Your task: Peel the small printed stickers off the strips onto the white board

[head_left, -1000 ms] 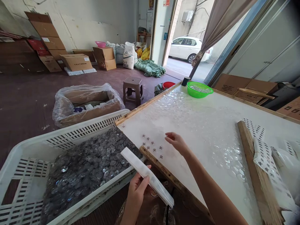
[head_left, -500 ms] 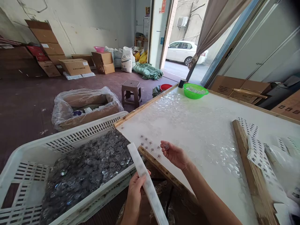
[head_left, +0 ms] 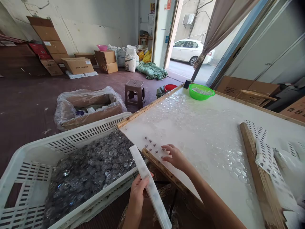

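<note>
My left hand (head_left: 138,194) is closed round a long, narrow white strip (head_left: 150,186), which slants between the crate and the table. Above the table's near left corner, my right hand (head_left: 175,156) has its fingers apart and a little bent, with nothing visible in them. Its fingertips are beside several small dark printed marks (head_left: 150,149) on the white tabletop (head_left: 205,127). Many clear round discs (head_left: 234,162) lie across that surface. To the left, a white plastic crate (head_left: 30,148) holds a heap of clear discs with dark marks (head_left: 95,168).
A green bowl (head_left: 201,97) of clear pieces stands at the table's far corner. A wooden plank (head_left: 259,171) and printed strips (head_left: 265,156) lie at the right. Beyond the crate are a plastic-lined box (head_left: 92,119) and a brown stool (head_left: 134,92).
My right hand has turned palm down and its fingers have spread. The clear disc that was at its fingertips no longer shows there. My left hand still holds the strip.
</note>
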`<state>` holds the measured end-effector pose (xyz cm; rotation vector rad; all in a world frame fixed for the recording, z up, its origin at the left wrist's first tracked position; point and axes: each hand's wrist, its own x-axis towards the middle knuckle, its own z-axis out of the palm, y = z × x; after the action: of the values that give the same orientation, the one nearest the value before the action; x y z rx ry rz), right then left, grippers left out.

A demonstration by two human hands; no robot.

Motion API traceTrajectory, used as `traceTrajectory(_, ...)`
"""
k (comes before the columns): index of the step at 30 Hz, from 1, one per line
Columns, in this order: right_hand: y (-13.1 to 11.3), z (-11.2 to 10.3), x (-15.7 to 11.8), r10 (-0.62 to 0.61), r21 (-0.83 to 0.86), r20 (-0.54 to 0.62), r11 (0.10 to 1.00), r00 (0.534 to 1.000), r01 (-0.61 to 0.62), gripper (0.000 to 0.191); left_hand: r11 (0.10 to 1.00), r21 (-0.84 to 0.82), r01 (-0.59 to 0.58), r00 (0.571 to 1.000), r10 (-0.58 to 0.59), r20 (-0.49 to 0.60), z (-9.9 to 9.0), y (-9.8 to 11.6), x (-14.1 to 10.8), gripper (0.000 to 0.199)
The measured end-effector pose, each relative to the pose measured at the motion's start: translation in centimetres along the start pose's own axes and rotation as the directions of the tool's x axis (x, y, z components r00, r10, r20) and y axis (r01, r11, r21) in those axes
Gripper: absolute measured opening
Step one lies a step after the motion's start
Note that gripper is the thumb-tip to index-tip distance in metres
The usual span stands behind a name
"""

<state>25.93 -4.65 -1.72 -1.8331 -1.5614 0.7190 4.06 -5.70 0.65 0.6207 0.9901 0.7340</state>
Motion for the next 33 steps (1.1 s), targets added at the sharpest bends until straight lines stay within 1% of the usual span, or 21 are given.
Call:
traceTrajectory(2, 0.1, 0.1, -0.1, -0.019, -0.061, 0.051, 0.998, 0.999, 0.022, 0.059, 1.0, 0.012, -0.006, 1.0, 0.006, 0.008, -0.3, -0.1, 0.3, 0.023)
traceTrajectory(3, 0.1, 0.1, -0.1, -0.017, -0.083, 0.063, 0.996, 0.998, 0.022, 0.062, 1.0, 0.022, -0.008, 1.0, 0.008, 0.013, -0.5, -0.1, 0.5, 0.024)
traceTrajectory(5, -0.2, 0.3, 0.4, -0.004, -0.113, 0.083, 0.994, 0.997, 0.013, 0.063, 0.999, 0.042, -0.011, 1.0, 0.01, 0.01, -0.7, -0.2, 0.8, 0.025)
traceTrajectory(8, -1.2, 1.0, 2.4, -0.011, -0.133, 0.099, 0.991, 0.995, 0.024, 0.056, 0.999, 0.047, -0.014, 1.0, 0.014, -0.001, -0.8, -0.5, 1.1, 0.027)
traceTrajectory(12, -3.5, 2.6, 6.0, -0.02, -0.142, 0.076, 0.989, 0.997, 0.031, 0.04, 0.999, 0.036, -0.006, 1.0, 0.006, -0.024, -0.9, -0.5, 1.2, 0.026)
traceTrajectory(14, -4.8, 3.5, 7.4, -0.049, -0.129, 0.076, 0.99, 0.996, 0.058, 0.034, 0.999, 0.033, -0.001, 0.999, 0.003, -0.051, -0.9, -0.2, 1.2, 0.027)
traceTrajectory(16, -5.6, 4.3, 8.3, -0.105, -0.105, 0.078, 0.988, 0.991, 0.113, 0.034, 1.0, 0.026, -0.013, 0.997, 0.015, -0.077, -1.0, 0.1, 1.2, 0.028)
traceTrajectory(17, -5.8, 4.6, 8.6, -0.128, -0.094, 0.069, 0.987, 0.989, 0.134, 0.037, 1.0, 0.018, -0.02, 0.996, 0.021, -0.085, -1.0, 0.2, 1.2, 0.028)
traceTrajectory(19, -5.7, 4.9, 9.0, -0.133, -0.086, 0.013, 0.987, 0.991, 0.134, 0.043, 1.0, -0.001, -0.027, 0.995, 0.027, -0.093, -1.0, 0.5, 1.2, 0.029)
traceTrajectory(22, -5.1, 5.0, 9.8, -0.056, -0.105, -0.085, 0.993, 0.995, 0.047, 0.056, 1.0, -0.01, -0.023, 0.996, 0.022, -0.088, -1.0, 0.5, 1.2, 0.03)
traceTrajectory(24, -4.9, 5.1, 10.6, -0.015, -0.12, -0.109, 0.993, 0.994, 0.002, 0.062, 1.0, -0.006, -0.012, 0.996, 0.011, -0.086, -0.9, 0.3, 1.2, 0.03)
traceTrajectory(26, -5.2, 5.6, 11.6, -0.006, -0.122, -0.106, 0.993, 0.994, -0.007, 0.063, 1.0, -0.003, -0.005, 0.997, 0.004, -0.083, -0.9, 0.2, 1.3, 0.031)
traceTrajectory(29, -6.5, 6.9, 12.6, -0.04, -0.105, -0.055, 0.994, 0.998, 0.035, 0.06, 1.0, -0.003, -0.009, 0.996, 0.008, -0.089, -1.0, 0.2, 1.3, 0.032)
traceTrajectory(31, -7.4, 7.6, 12.6, -0.085, -0.07, -0.017, 0.994, 0.996, 0.083, 0.06, 1.0, 0.002, -0.017, 0.994, 0.017, -0.105, -1.2, 0.5, 1.3, 0.032)
traceTrajectory(33, -7.9, 7.6, 11.9, -0.12, -0.005, -0.035, 0.993, 0.992, 0.12, 0.055, 0.999, 0.021, -0.035, 0.992, 0.037, -0.121, -1.4, 0.8, 1.3, 0.034)
